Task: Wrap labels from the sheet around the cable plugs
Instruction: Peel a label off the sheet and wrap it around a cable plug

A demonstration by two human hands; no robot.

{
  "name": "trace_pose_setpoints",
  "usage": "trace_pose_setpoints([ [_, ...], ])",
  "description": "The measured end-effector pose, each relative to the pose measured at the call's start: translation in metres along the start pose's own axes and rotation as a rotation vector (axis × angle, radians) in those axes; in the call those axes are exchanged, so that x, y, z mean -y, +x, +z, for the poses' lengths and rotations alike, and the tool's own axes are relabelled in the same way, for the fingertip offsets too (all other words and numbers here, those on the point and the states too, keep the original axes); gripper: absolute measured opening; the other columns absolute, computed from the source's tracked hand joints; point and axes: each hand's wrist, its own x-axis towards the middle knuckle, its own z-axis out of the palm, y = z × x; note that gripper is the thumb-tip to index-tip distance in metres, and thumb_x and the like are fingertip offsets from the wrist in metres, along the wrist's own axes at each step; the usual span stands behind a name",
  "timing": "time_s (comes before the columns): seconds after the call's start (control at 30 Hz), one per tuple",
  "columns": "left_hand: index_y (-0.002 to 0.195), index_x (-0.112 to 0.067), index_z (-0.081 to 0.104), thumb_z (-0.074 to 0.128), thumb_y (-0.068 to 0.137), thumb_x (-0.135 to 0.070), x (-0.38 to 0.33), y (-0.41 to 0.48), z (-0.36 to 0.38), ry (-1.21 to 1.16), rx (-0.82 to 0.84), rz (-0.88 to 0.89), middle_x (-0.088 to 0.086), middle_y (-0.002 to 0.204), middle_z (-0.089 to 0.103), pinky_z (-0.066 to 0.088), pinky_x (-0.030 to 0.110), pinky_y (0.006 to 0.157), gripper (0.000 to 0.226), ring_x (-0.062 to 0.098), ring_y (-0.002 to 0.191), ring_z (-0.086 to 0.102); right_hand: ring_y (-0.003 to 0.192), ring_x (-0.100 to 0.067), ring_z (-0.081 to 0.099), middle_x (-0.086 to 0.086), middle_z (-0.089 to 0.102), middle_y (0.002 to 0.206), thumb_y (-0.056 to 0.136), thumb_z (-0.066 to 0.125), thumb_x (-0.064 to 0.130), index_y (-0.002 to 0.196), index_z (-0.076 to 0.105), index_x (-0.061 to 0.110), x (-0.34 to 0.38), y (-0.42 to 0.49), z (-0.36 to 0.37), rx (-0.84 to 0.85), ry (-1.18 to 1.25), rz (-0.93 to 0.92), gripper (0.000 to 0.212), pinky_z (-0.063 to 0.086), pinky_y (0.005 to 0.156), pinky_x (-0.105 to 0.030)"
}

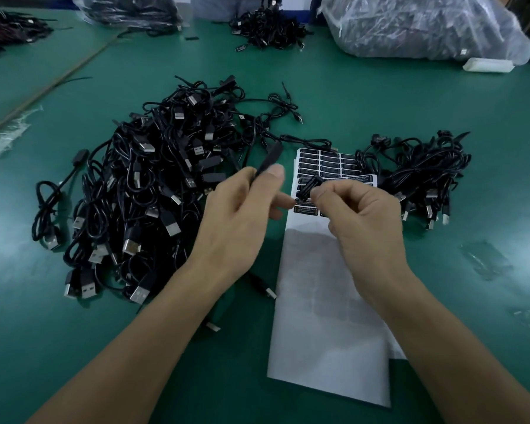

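At the centre of the frame the left hand [242, 206] pinches a black cable plug [272, 157] between thumb and forefinger, its free end pointing up and away. Just to its right, the right hand [364, 215] pinches a black label [309, 186] by one edge, lifted off the label sheet [328, 301], whose remaining labels fill its upper part. Plug and label are near but apart. To wrap well, I judge the label should meet the plug body square. One edge goes down first, then the thumb rolls it round tightly, without creases. The big cable pile [153, 191] lies centre-left, and a smaller cable bunch [419, 179] lies right of the sheet.
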Motion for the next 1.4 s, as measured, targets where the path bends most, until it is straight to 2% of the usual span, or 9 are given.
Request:
trace_pose_setpoints([
  [0.17, 0.069, -0.02, 0.07, 0.027, 0.097, -0.049, 0.003, -0.002, 0.001, 0.075, 0.036, 0.021, -0.01, 0.074, 0.074, 0.042, 0.023, 0.064, 0.059, 0.004, 0.065, 0.063, 0.063, -0.006, 0.056, 0.006, 0.068, 0.073, 0.09, 0.063, 0.019, 0.088, 0.065, 0.025, -0.001, 0.003, -0.005, -0.082, 0.134, -0.016, 0.006, 0.045, 0.059, -0.02],
  [0.23, 0.06, -0.025, 0.06, 0.029, 0.097, -0.049, 0.004, -0.003, 0.002, 0.125, 0.108, 0.041, -0.008, 0.074, 0.075, 0.046, 0.035, 0.072, 0.054, 0.012, 0.068, 0.065, 0.075, -0.008, 0.066, 0.001, 0.075, 0.088, 0.088, 0.064, 0.026, 0.108, 0.062, 0.03, -0.003, 0.003, -0.005, -0.034, 0.168, 0.012, 0.02, 0.05, 0.064, -0.021],
  [0.33, 0.06, -0.019, 0.048, 0.03, 0.096, -0.05, 0.005, -0.003, 0.002, 0.125, 0.16, 0.046, -0.004, 0.07, 0.074, 0.05, 0.052, 0.083, 0.05, 0.022, 0.072, 0.066, 0.079, -0.009, 0.07, 0.001, 0.075, 0.086, 0.087, 0.07, 0.024, 0.122, 0.056, 0.033, -0.004, 0.002, -0.005, 0.038, 0.186, -0.011, 0.038, 0.053, 0.068, -0.019],
  [0.67, 0.065, -0.03, 0.067, 0.03, 0.096, -0.054, 0.007, -0.002, 0.0, 0.221, 0.24, 0.042, 0.003, 0.069, 0.071, 0.052, 0.052, 0.081, 0.053, 0.031, 0.072, 0.062, 0.069, -0.004, 0.067, 0.006, 0.072, 0.073, 0.085, 0.074, 0.003, 0.12, 0.053, 0.027, -0.001, 0.001, -0.004, 0.078, 0.209, -0.021, 0.048, 0.052, 0.069, -0.017],
  [0.8, 0.076, -0.028, 0.071, 0.045, 0.094, -0.047, 0.008, -0.002, 0.0, 0.207, 0.166, 0.105, -0.009, 0.074, 0.072, 0.055, 0.04, 0.071, 0.037, 0.016, 0.068, 0.065, 0.065, -0.006, 0.067, 0.005, 0.072, 0.07, 0.085, 0.073, -0.003, 0.117, 0.052, 0.026, 0.0, 0.003, -0.006, 0.033, 0.23, 0.003, 0.048, 0.053, 0.066, -0.018],
  [0.9, 0.08, -0.029, 0.069, 0.06, 0.094, -0.032, 0.009, -0.002, -0.001, 0.185, 0.115, 0.152, -0.007, 0.069, 0.068, 0.05, 0.032, 0.061, 0.017, 0.021, 0.063, 0.061, 0.065, -0.007, 0.068, 0.004, 0.073, 0.071, 0.084, 0.074, -0.003, 0.114, 0.052, 0.027, 0.001, 0.004, -0.007, 0.003, 0.207, -0.001, 0.047, 0.052, 0.065, -0.017],
  [1.03, 0.081, -0.024, 0.074, 0.063, 0.096, -0.024, 0.009, -0.001, -0.002, 0.147, 0.158, 0.117, -0.006, 0.071, 0.072, 0.056, 0.039, 0.067, 0.018, 0.024, 0.068, 0.066, 0.066, -0.006, 0.067, 0.004, 0.072, 0.072, 0.085, 0.073, -0.001, 0.111, 0.054, 0.025, 0.0, 0.003, -0.005, -0.017, 0.2, -0.008, 0.041, 0.052, 0.064, -0.017],
  [1.2, 0.081, -0.019, 0.075, 0.064, 0.098, -0.021, 0.01, 0.002, -0.002, 0.064, 0.09, 0.055, -0.009, 0.069, 0.074, 0.045, 0.014, 0.058, 0.021, 0.005, 0.058, 0.063, 0.074, -0.015, 0.059, 0.004, 0.066, 0.076, 0.088, 0.071, 0.019, 0.086, 0.068, 0.023, 0.005, 0.003, -0.007, -0.08, 0.257, -0.024, 0.006, 0.048, 0.062, -0.023],
  [1.4, 0.083, -0.024, 0.073, 0.059, 0.101, -0.019, 0.009, 0.002, -0.002, 0.071, 0.115, 0.067, -0.01, 0.071, 0.074, 0.049, 0.016, 0.061, 0.023, 0.003, 0.06, 0.062, 0.072, -0.014, 0.066, -0.003, 0.071, 0.073, 0.09, 0.067, 0.011, 0.073, 0.076, 0.022, 0.002, 0.0, -0.004, 0.094, 0.154, 0.041, 0.022, 0.05, 0.063, -0.023],
])
